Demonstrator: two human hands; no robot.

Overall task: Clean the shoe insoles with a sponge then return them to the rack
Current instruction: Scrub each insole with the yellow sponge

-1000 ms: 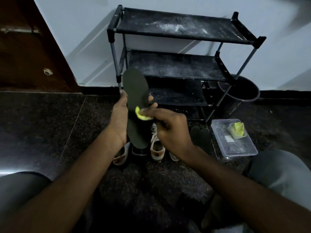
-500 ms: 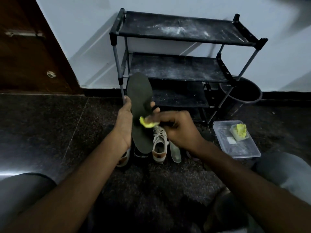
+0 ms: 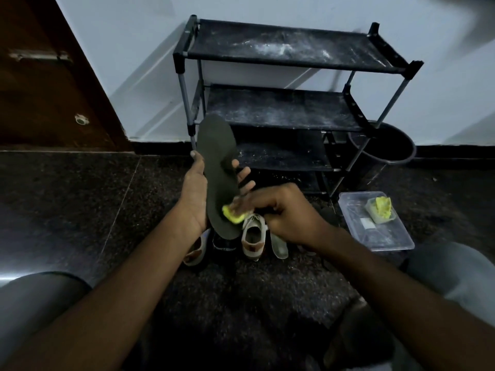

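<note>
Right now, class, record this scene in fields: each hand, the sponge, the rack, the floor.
Left hand: grips the dark insole upright by its edges
Right hand: presses the yellow sponge against the insole's lower half
Rack: black, shelves dusty, behind the insole
Floor: pale shoe below the hands; clear box at the right

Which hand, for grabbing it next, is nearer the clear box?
Right. The right hand is just left of the clear box; left hand, gripping the insole, lies farther left.
</note>
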